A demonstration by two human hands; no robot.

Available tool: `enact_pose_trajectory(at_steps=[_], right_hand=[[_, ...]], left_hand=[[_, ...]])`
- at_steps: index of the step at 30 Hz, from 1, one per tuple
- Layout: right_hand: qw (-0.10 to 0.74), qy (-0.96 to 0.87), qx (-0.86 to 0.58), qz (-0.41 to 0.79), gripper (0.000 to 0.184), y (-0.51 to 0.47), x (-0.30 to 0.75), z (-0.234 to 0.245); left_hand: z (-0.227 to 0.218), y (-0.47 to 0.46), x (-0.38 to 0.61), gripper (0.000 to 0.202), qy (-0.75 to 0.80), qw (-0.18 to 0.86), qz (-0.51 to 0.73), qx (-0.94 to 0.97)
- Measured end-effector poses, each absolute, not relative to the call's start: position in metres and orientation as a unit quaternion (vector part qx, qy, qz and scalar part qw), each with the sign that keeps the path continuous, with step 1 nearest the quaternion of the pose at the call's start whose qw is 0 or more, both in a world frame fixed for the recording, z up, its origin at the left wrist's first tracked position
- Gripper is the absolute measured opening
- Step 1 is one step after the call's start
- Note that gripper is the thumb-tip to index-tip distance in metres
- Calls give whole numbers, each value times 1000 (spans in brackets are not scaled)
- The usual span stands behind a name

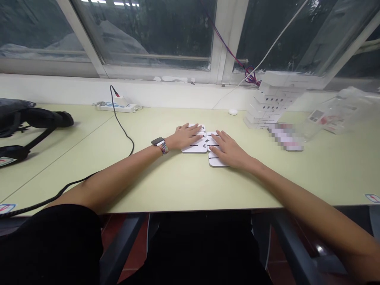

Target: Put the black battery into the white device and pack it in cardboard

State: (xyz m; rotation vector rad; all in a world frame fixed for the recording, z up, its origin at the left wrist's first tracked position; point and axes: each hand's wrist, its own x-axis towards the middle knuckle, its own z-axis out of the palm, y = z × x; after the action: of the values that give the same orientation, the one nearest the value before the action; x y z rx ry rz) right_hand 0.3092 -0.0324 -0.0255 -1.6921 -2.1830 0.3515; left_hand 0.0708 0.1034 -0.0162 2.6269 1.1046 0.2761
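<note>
My left hand lies flat on white, round-cornered cards marked with black lines and small black signs like a W. Its fingers point right and are somewhat apart. A dark watch and a colourful woven band sit on that wrist. My right hand rests with fingers stretched over more white cards, which carry dark lines. The right group touches or nearly touches the left group and reaches lower, toward me. Both hands hide parts of the cards, and neither is wrapped around anything.
A black cable runs from a power strip across the pale desk. Black headgear lies at the left. White boxes, a white rounded object, a blurred-out packet and a clear plastic bag are toward the back right.
</note>
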Motion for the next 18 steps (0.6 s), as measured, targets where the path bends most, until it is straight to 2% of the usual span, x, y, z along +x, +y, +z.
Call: enact_pose_trajectory(at_steps=[5, 12, 18], right_hand=[[101, -780, -602, 136, 85, -22, 306, -26], [97, -779, -608, 120, 81, -19, 307, -30], [91, -779, -608, 120, 79, -17, 306, -31]], left_hand=[[-20, 85, 62, 76, 371, 135, 73, 916], [-28, 60, 52, 80, 368, 141, 82, 915], [-31, 52, 62, 69, 372, 139, 100, 912]])
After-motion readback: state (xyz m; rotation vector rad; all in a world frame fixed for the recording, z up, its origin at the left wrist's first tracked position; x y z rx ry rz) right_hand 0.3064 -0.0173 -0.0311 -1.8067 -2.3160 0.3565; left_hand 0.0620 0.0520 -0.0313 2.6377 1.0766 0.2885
